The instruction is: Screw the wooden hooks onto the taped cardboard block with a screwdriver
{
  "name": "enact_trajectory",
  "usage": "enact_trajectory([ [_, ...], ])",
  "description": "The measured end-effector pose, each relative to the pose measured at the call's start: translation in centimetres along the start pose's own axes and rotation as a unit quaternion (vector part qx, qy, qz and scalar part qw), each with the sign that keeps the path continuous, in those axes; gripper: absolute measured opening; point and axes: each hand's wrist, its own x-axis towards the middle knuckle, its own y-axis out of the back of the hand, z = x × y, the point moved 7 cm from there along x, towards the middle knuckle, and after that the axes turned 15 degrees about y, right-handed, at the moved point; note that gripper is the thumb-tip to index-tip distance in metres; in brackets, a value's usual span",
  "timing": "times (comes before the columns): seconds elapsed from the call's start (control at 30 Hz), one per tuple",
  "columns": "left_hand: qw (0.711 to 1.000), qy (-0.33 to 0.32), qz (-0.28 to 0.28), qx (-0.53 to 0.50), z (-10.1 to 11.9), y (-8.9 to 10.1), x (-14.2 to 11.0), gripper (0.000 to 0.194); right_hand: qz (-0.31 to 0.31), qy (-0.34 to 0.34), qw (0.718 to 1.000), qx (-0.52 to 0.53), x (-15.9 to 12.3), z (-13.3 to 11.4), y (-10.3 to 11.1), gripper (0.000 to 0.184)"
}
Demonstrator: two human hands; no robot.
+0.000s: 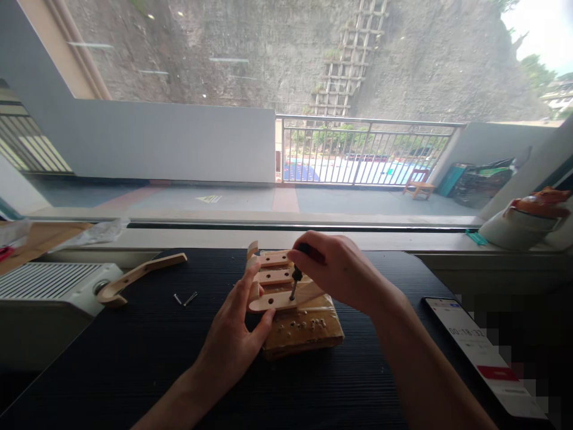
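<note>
My right hand (342,266) is closed around the dark handle of a screwdriver (296,276). The screwdriver's shaft stands nearly upright, its tip at a hole in the nearest strip of a pale wooden piece (282,301). My left hand (230,322) grips the left end of this piece, thumb on the near side and fingers behind. Three strips with dark holes show, and a curved end rises at the far left. Underneath lies a block wrapped in clear tape (304,339), its front part pitted with small holes.
On the black table (179,358), two screws (185,298) lie left of my hands. A loose bent wooden piece (143,275) rests by a white radiator (62,280). At the right lies a phone (483,352) with a timer. A pot (514,227) stands on the sill.
</note>
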Motion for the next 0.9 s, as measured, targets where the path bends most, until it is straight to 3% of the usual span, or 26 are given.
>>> enact_trajectory([
  [0.17, 1.0, 0.001, -0.003, -0.002, 0.0, -0.1, 0.0, 0.067, 0.021, -0.025, 0.999, -0.019, 0.0, 0.7, 0.1, 0.035],
  [0.43, 1.0, -0.004, 0.002, 0.006, 0.3, 0.2, -0.1, 0.066, -0.008, 0.034, 0.999, 0.024, 0.1, -1.0, -0.3, 0.027],
  [0.67, 1.0, -0.012, 0.0, 0.005, 0.5, 0.2, 0.0, 0.066, 0.023, -0.03, 0.999, -0.033, 0.1, 0.7, 0.1, 0.04],
  [0.9, 1.0, -0.012, 0.006, 0.012, 0.3, 0.1, 0.0, 0.066, -0.01, 0.025, 0.999, 0.046, 0.1, -0.9, -0.1, 0.022],
])
